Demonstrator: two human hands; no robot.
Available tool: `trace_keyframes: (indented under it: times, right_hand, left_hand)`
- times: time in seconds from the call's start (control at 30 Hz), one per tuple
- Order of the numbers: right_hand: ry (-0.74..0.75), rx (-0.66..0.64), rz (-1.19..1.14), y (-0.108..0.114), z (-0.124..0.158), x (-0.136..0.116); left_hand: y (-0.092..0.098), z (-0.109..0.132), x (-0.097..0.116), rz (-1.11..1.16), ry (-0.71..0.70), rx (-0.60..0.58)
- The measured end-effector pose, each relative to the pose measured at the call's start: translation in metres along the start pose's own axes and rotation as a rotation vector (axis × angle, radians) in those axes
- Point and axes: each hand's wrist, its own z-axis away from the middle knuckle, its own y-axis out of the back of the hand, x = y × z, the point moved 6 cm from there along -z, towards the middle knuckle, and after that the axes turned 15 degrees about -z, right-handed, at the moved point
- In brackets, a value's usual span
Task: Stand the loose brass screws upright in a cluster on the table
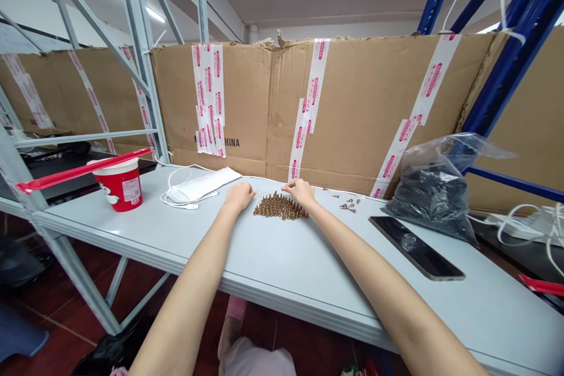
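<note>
A tight cluster of small brass-coloured screw-like parts (279,207) stands on the pale grey table (273,264), pointed ends up. My left hand (240,197) rests at the cluster's left side, and my right hand (300,192) sits at its far right edge. Both hands are seen from the back, so their fingertips are partly hidden. Neither shows a held part. Some small, faint, clear pieces lie just beside my left hand. Several loose metal parts (349,204) lie further right on the table.
On the table stand a red-and-white tub (118,188) with a red strip across it, a white packet (202,184) with a white cable (180,185), a black phone or tablet (416,247), and a black plastic bag (434,194). Taped cardboard (352,100) walls the back edge.
</note>
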Motion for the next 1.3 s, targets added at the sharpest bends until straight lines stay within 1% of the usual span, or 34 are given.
trace_keyframes:
  times: [0.1, 0.17, 0.23, 0.3, 0.37, 0.43, 0.6, 0.67, 0.77, 0.87, 0.97, 1.03, 1.13, 1.17, 1.2, 1.23, 1.3]
  right_hand:
    - [-0.05, 0.032, -0.023, 0.011, -0.007, 0.014]
    - [-0.051, 0.002, -0.03, 0.016, -0.012, 0.027]
    - [-0.003, -0.08, 0.011, 0.018, -0.015, 0.039]
    - [0.076, -0.148, 0.118, 0.018, -0.016, 0.049]
    - [0.16, -0.197, 0.225, 0.018, -0.016, 0.055]
    - [0.225, -0.23, 0.285, 0.015, -0.017, 0.057]
    - [0.342, -0.278, 0.258, 0.002, -0.027, 0.049]
    - [0.357, -0.28, 0.225, -0.002, -0.029, 0.044]
    - [0.345, -0.267, 0.172, 0.001, -0.023, 0.04]
    - [0.321, -0.25, 0.084, 0.011, -0.013, 0.03]
    - [0.285, -0.19, -0.035, 0.026, -0.006, 0.015]
    - [0.287, -0.133, -0.086, 0.034, -0.004, 0.003]
    - [0.316, -0.063, -0.007, 0.039, -0.002, -0.008]
    - [0.314, -0.072, 0.035, 0.039, -0.002, -0.008]
    - [0.303, -0.112, 0.057, 0.037, -0.002, -0.006]
    - [0.29, -0.18, 0.048, 0.034, -0.002, -0.002]
    - [0.258, -0.353, -0.044, 0.028, -0.002, 0.008]
  left_hand:
    - [0.001, 0.001, 0.0, 0.006, -0.002, -0.001]
    - [0.001, 0.001, 0.001, 0.002, -0.004, 0.0]
    - [0.002, 0.002, 0.001, -0.006, -0.004, 0.0]
    - [0.002, 0.002, 0.001, -0.016, -0.006, -0.003]
    - [0.002, 0.002, 0.002, -0.026, -0.009, -0.001]
    - [0.003, 0.002, 0.002, -0.035, -0.01, 0.012]
    - [0.006, 0.0, 0.003, -0.058, -0.007, 0.056]
    - [0.007, 0.0, 0.003, -0.063, -0.004, 0.064]
    - [0.011, 0.003, 0.006, -0.069, -0.027, 0.08]
    - [0.019, 0.009, 0.02, -0.061, -0.138, 0.144]
    - [0.034, 0.02, 0.04, -0.031, -0.283, 0.302]
    - [0.042, 0.026, 0.051, -0.009, -0.35, 0.393]
    - [0.044, 0.031, 0.059, 0.005, -0.41, 0.44]
    - [0.043, 0.03, 0.058, 0.007, -0.412, 0.441]
    - [0.042, 0.029, 0.056, 0.011, -0.403, 0.438]
    - [0.041, 0.028, 0.053, 0.018, -0.385, 0.434]
    - [0.039, 0.024, 0.047, 0.041, -0.346, 0.418]
